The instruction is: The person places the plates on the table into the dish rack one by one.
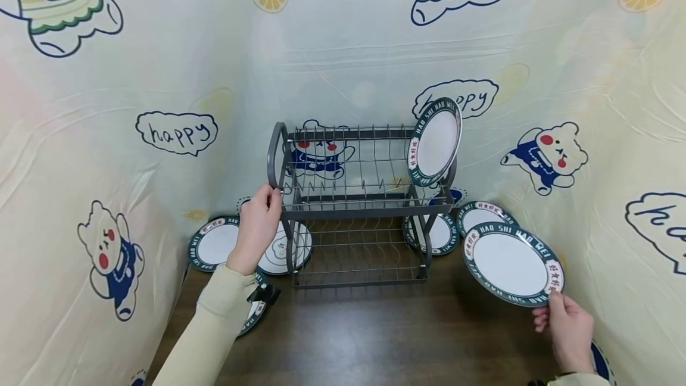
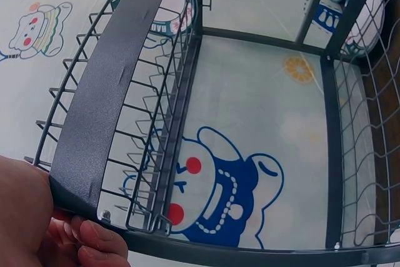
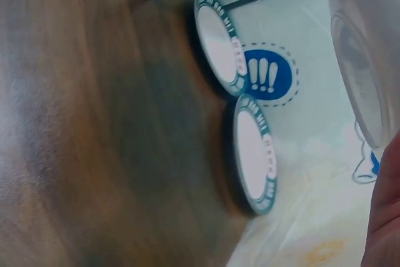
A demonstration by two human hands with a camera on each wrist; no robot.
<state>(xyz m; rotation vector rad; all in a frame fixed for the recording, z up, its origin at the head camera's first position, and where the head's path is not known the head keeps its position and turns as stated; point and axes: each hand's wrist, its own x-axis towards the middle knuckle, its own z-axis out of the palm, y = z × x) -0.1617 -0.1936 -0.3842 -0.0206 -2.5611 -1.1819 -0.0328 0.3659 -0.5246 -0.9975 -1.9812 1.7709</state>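
A dark two-tier wire dish rack (image 1: pixel 364 213) stands on the brown table. My left hand (image 1: pixel 259 225) grips the rack's upper left corner; in the left wrist view its fingers (image 2: pixel 94 242) curl under the dark frame. On the right, my right hand (image 1: pixel 570 326) pinches the near rim of a white plate (image 1: pixel 514 264) with a green lettered border, held tilted above the table. The plate's pale underside (image 3: pixel 365 54) shows in the right wrist view. Another green-rimmed plate (image 1: pixel 435 142) stands upright at the right end of the upper tier.
Behind the rack's right side lie two plates, one (image 1: pixel 442 234) by the leg and one (image 1: pixel 482 214) farther right. Left of the rack are a green-rimmed plate (image 1: pixel 214 246), a white plate (image 1: pixel 284 249) and one partly under the left sleeve (image 1: pixel 214 314). Patterned cloth (image 1: pixel 343 28) surrounds the table.
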